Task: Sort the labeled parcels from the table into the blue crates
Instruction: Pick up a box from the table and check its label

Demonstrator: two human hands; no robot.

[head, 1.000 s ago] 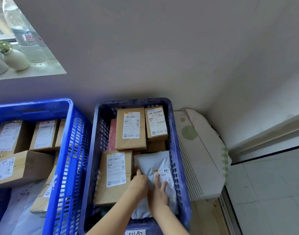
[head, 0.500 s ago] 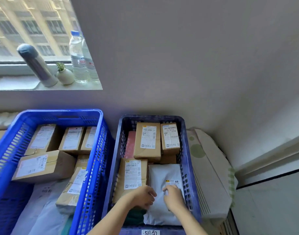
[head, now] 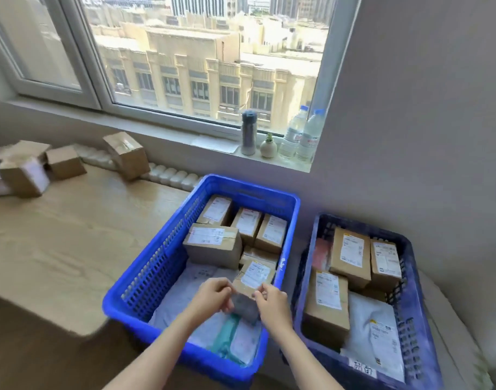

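Head view: the left hand (head: 213, 298) and right hand (head: 272, 304) hover over the bright blue crate (head: 156, 263), fingers curled toward a blurred grey patch between them; whether either grips anything cannot be determined. Unsorted parcels (head: 65, 163) lie on the table (head: 72, 235), well apart to the left. For the next pick, read the label first, then grip the box by opposite faces.

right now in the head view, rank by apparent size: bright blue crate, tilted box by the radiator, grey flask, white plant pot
bright blue crate
tilted box
grey flask
white plant pot
The last three are farther off; true sizes may differ.
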